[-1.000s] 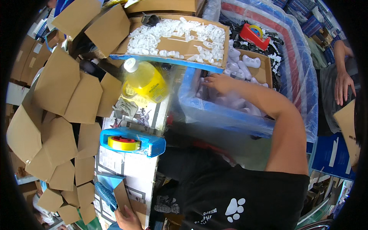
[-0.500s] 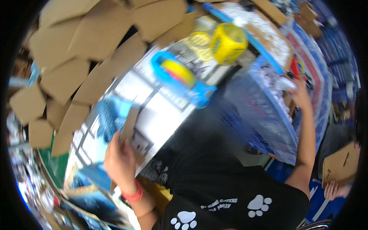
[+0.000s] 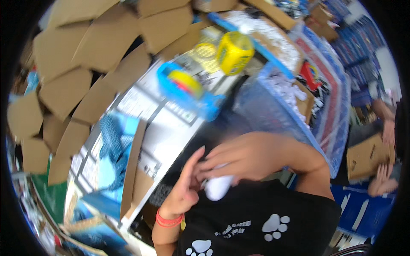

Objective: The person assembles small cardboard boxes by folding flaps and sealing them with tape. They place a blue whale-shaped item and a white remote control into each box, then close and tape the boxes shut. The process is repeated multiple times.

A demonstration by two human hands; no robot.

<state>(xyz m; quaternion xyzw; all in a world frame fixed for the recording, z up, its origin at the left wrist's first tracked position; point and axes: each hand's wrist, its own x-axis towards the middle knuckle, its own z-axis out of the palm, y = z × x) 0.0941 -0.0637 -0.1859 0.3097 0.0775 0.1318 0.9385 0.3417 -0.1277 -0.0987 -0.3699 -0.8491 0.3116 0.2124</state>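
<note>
My hands meet in front of my black shirt. In my right hand [image 3: 252,155], fingers curled, is a small smooth white rounded object [image 3: 218,187]; its kind does not show and the fingers hide its upper part. My left hand [image 3: 183,192], with a red band at the wrist, stands right beside it, fingers stretched up and thumb apart. Whether it touches the white object I cannot tell. Left of my hands, a cardboard box [image 3: 132,170] with blue netted material [image 3: 112,141] lies on the white table [image 3: 171,134].
A blue tape dispenser [image 3: 209,109] and a yellow container [image 3: 235,53] stand on the table. A blue plastic crate [image 3: 273,109] with crumpled white items stands to the right. Cardboard flaps [image 3: 106,38] line the far left. At the right edge, another person's hands hold a cardboard piece [image 3: 369,155].
My right hand has come back from the crate to my chest with the white object. My left hand has let go of the cardboard box and moved right to meet it.
</note>
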